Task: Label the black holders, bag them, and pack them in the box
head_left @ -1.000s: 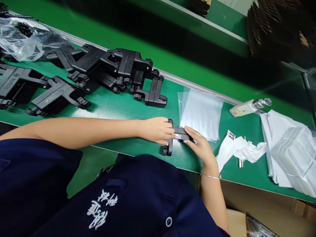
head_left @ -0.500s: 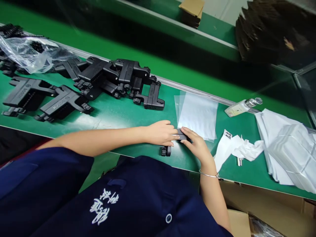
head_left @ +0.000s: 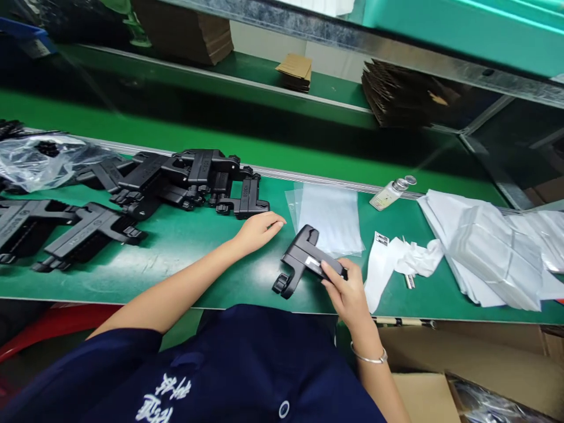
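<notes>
My right hand (head_left: 350,291) is closed round the end of a T-shaped black plastic bracket (head_left: 302,249), tilted over the front of the bench. A small white label shows on its face, beside my fingertips. My left hand (head_left: 259,231) is off the bracket, to its left, with nothing visible in it and its fingers loosely stretched out. Just beyond that hand lies another black bracket (head_left: 251,197), at the near right end of a pile. Clear plastic bags (head_left: 332,214) lie flat behind the held bracket.
More brackets (head_left: 94,229) and a crumpled clear bag (head_left: 39,161) are on the left. To the right are a white bottle (head_left: 389,194), a strip of labels (head_left: 376,264), crumpled white paper (head_left: 420,258) and a tied plastic-wrapped bundle (head_left: 497,252). A metal-edged shelf (head_left: 321,35) crosses above.
My left hand has let go of the bracket and moved left and away from me. My right hand now holds it alone, with its labelled face showing. The view has tipped upward.
</notes>
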Available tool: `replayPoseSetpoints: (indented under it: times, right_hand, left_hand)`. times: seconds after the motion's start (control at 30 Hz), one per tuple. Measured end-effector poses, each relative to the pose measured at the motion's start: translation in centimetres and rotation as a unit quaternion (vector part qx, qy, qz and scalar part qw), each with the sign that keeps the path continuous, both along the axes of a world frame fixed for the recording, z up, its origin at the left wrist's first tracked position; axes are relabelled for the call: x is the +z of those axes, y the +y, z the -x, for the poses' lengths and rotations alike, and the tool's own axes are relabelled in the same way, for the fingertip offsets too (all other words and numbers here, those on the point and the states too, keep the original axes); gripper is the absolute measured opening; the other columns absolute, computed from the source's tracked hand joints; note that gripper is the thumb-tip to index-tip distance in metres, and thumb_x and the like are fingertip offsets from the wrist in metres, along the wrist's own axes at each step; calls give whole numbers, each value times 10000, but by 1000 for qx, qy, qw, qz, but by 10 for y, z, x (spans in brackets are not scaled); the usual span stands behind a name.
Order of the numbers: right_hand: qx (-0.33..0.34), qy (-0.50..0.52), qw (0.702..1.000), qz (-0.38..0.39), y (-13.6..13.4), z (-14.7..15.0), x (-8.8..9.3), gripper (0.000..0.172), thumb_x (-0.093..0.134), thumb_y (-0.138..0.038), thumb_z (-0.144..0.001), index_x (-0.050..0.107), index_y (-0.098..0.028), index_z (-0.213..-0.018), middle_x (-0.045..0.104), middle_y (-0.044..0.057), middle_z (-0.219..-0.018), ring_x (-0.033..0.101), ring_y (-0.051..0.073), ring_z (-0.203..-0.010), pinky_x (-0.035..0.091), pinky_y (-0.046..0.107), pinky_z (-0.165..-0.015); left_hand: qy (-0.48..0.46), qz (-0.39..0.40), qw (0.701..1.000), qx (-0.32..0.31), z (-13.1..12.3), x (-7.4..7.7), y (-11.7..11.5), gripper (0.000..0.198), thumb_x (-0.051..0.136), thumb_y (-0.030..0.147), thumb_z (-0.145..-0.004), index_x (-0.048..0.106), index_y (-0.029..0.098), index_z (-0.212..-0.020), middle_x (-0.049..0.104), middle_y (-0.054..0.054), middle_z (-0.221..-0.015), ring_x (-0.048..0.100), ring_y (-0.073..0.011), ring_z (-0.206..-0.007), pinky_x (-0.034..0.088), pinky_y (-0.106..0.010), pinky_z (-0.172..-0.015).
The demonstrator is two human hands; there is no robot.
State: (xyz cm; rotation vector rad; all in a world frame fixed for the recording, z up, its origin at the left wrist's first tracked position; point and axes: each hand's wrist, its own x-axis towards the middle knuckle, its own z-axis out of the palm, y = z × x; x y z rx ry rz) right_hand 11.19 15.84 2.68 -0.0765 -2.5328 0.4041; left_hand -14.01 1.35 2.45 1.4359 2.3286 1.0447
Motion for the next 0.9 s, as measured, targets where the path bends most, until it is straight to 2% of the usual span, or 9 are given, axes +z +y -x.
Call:
replayPoseSetpoints:
  times: [0.17, 0.23, 0.3, 0.37, 0.43, 0.5, 0.6, 0.73, 0.9]
  right_hand:
    - [-73, 40, 997, -3, 6, -28, 23, 434, 539, -154, -908, 608, -349, -1290, 469, 98, -1131, 520, 251, -1027, 507, 429, -829]
    - [-106, 51, 993, -1, 7, -34, 31, 426, 536, -154, -910, 606, -337, -1288, 472, 100, -1129, 522, 251, -1017, 511, 418, -813]
    - [-132, 64, 989, 3, 9, -41, 36, 432, 541, -160, -911, 582, -335, -1304, 480, 99, -1119, 526, 250, -1001, 512, 409, -801]
    - [-147, 78, 986, 8, 10, -47, 39, 476, 550, -170, -909, 521, -343, -1352, 495, 97, -1103, 536, 252, -991, 511, 411, -798]
    - [-144, 88, 985, 18, 11, -51, 40, 557, 558, -175, -906, 426, -351, -1418, 512, 98, -1101, 544, 255, -989, 514, 419, -799]
    - [-126, 84, 988, 28, 12, -53, 40, 643, 559, -168, -906, 321, -348, -1476, 520, 110, -1123, 545, 257, -993, 519, 428, -806]
    - [-88, 64, 994, 23, 14, -50, 40, 743, 564, -162, -906, 191, -356, -1519, 528, 124, -1136, 552, 254, -978, 526, 431, -798]
    - [-57, 61, 996, 7, 20, -47, 42, 812, 600, -200, -894, 116, -415, -1509, 555, 105, -1117, 575, 248, -938, 528, 428, -769]
    - [-52, 27, 998, -26, 20, -46, 43, 646, 593, -207, -896, 357, -446, -1447, 543, 87, -1092, 571, 228, -906, 522, 349, -720]
  left_hand:
    - [57, 55, 987, -137, -19, -16, 68, 344, 423, 210, -904, 646, 138, -1156, 636, -121, -1254, 590, -232, -1170, 475, -385, -1000]
    - [37, 51, 981, -181, -31, -17, 90, 359, 470, 223, -890, 622, 159, -1208, 581, -116, -1355, 555, -235, -1233, 443, -396, -1047]
    - [-28, 17, 982, -184, -42, -14, 100, 357, 471, 297, -911, 627, 168, -1206, 592, -119, -1345, 549, -249, -1242, 428, -417, -1060]
    - [-159, -40, 974, -158, -51, -4, 99, 455, 352, 417, -974, 594, 154, -1255, 642, -142, -1260, 594, -262, -1179, 471, -429, -997]
    - [-309, -74, 933, -170, -58, 11, 89, 629, 191, 544, -993, 471, 147, -1393, 664, -163, -1208, 646, -268, -1090, 518, -417, -902]
    - [-386, -76, 893, -217, -65, 27, 75, 723, 253, 651, -953, 336, 173, -1489, 615, -169, -1304, 637, -285, -1116, 516, -411, -907]
    - [-372, -74, 898, -225, -72, 47, 60, 800, 526, 642, -864, 331, 202, -1503, 414, -137, -1521, 466, -331, -1330, 426, -422, -1055]
    - [-375, -69, 904, -192, -73, 57, 54, 763, 546, 574, -868, 345, 198, -1501, 371, -112, -1552, 386, -345, -1388, 364, -444, -1113]
    - [-377, -59, 901, -207, -71, 58, 53, 757, 544, 547, -869, 329, 194, -1504, 438, -112, -1506, 433, -331, -1352, 401, -435, -1079]
